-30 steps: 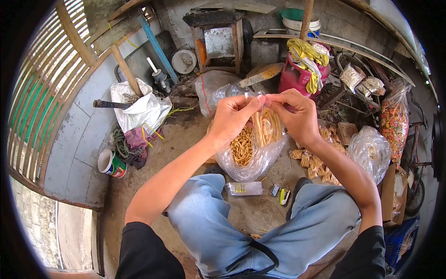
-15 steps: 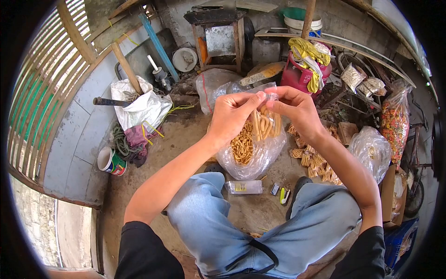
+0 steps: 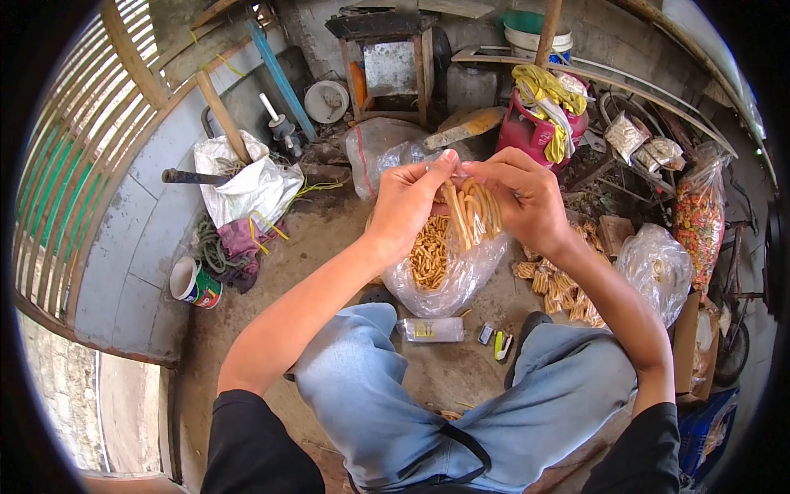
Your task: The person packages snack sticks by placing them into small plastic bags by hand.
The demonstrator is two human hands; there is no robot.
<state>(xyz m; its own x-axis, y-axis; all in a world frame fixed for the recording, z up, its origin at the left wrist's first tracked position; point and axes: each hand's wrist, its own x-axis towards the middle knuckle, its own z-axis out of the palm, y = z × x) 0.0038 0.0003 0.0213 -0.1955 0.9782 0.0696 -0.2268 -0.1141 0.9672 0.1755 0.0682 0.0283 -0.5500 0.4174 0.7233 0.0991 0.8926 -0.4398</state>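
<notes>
A small clear bag of stick-shaped snacks [image 3: 472,216] hangs upright between my two hands. My left hand [image 3: 409,202] pinches one side of its top edge, and my right hand [image 3: 523,198] grips the other side, the fingertips almost touching. Below and behind it, a large open plastic bag [image 3: 448,298] on the floor holds many loose snack sticks [image 3: 429,253]. A stack of clear empty bags [image 3: 432,330] lies near my feet, beside a small box [image 3: 485,333] and a green and white stapler [image 3: 503,346].
Filled snack packs [image 3: 566,284] lie in a pile at the right, next to a clear plastic bag [image 3: 655,267]. Behind stand a pink gas tank [image 3: 527,136] and a wooden stand [image 3: 387,70]. At the left are a white sack [image 3: 251,193] and a bucket [image 3: 196,284].
The top of the small bag, spread flat half a second ago, is now gathered between my fingertips. My hands have shifted slightly.
</notes>
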